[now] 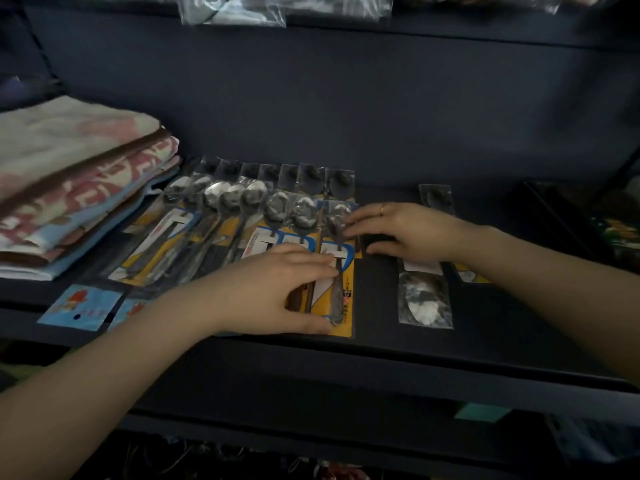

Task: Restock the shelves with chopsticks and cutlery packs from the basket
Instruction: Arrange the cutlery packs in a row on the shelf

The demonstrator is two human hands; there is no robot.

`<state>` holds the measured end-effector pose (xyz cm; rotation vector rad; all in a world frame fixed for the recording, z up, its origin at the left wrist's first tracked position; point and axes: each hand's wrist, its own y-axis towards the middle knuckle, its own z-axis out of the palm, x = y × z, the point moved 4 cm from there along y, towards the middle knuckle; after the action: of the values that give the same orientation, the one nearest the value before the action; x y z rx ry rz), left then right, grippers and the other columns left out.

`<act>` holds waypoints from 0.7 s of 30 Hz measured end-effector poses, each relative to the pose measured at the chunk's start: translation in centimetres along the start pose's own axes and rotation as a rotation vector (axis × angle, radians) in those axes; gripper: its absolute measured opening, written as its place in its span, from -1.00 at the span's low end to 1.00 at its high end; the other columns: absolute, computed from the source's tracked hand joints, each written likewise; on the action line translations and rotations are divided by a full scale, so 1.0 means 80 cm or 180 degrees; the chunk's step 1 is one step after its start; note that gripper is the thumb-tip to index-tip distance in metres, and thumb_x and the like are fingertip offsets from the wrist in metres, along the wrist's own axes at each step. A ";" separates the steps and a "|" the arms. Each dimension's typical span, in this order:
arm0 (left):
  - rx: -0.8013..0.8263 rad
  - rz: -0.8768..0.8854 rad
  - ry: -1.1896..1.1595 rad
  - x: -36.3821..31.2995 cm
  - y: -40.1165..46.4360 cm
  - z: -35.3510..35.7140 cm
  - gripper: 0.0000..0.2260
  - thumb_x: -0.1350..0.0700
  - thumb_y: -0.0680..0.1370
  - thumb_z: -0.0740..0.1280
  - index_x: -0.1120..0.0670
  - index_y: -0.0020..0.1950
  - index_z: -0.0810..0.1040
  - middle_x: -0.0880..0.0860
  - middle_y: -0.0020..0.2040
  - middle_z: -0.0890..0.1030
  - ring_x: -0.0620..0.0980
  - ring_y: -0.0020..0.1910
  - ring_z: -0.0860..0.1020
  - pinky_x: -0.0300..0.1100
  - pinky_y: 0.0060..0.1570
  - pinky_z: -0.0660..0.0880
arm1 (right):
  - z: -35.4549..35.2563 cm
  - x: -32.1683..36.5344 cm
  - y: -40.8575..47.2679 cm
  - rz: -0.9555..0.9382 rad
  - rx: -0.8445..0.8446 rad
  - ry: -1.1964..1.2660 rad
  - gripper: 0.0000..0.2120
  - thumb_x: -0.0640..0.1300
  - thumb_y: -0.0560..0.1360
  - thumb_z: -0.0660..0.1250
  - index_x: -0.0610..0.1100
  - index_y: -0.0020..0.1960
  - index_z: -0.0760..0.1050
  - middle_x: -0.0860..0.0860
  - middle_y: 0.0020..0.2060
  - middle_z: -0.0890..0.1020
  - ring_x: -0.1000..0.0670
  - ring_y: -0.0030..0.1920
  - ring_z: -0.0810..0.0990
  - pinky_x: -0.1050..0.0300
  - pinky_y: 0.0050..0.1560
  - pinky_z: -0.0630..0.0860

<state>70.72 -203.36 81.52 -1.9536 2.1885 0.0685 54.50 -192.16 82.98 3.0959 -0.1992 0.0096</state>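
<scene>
Left hand [277, 289]: grips rightmost spoon pack [337, 271] | Right hand [398, 233]: fingers flat, touching its top | Shelf [381, 348]: folded towels [69, 188] left.

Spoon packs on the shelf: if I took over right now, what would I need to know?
Left hand: fingers and thumb grip the rightmost spoon pack at its lower end.
Right hand: fingers flat, touching that pack's top.
Done: a row of spoon packs lies overlapped on the dark shelf, beside folded towels.
Left: settle this pack into the row. A loose pack lies apart to the right. The basket is out of view.
</scene>
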 end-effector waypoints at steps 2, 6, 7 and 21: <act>0.0023 0.0032 -0.0017 0.000 -0.001 -0.003 -0.29 -0.39 0.37 0.18 -0.19 0.46 0.12 -0.30 0.47 0.08 -0.22 0.45 0.01 -0.35 0.38 -0.04 | -0.002 0.004 0.007 -0.0112 -0.0095 -0.0124 -0.63 -0.12 0.52 0.28 -0.08 0.32 0.45 -0.02 0.33 0.47 -0.03 0.29 0.49 -0.02 0.26 0.46; -0.0060 0.0109 -0.0058 0.000 -0.003 -0.001 -0.27 -0.43 0.34 0.12 -0.22 0.46 0.09 -0.28 0.47 0.11 -0.21 0.44 0.03 -0.22 0.45 0.07 | 0.001 0.016 0.014 -0.0306 -0.0156 -0.0384 -0.62 0.02 0.53 0.13 -0.12 0.21 0.54 -0.05 0.22 0.58 -0.13 0.13 0.62 -0.16 -0.03 0.60; -0.0053 0.0132 -0.0053 0.000 -0.003 -0.001 -0.27 -0.44 0.34 0.12 -0.25 0.46 0.07 -0.27 0.47 0.12 -0.20 0.44 0.04 -0.18 0.45 0.11 | 0.003 0.018 0.016 -0.0323 -0.0151 -0.0422 -0.59 0.04 0.52 0.09 -0.11 0.21 0.54 -0.05 0.22 0.58 -0.13 0.12 0.62 -0.16 -0.04 0.60; -0.0360 0.0358 0.0117 -0.062 0.043 -0.022 -0.28 -0.33 0.41 0.20 -0.15 0.49 0.04 -0.18 0.45 0.16 -0.19 0.38 0.21 -0.22 0.31 0.30 | 0.012 -0.132 -0.053 0.3298 -0.0524 0.1427 -0.26 0.10 0.35 0.45 -0.15 0.40 0.24 -0.15 0.36 0.39 -0.17 0.31 0.41 -0.08 0.29 0.41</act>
<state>67.58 -198.36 83.83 -1.9011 2.3656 0.1787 44.53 -186.64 81.75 2.3739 -1.5886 0.6447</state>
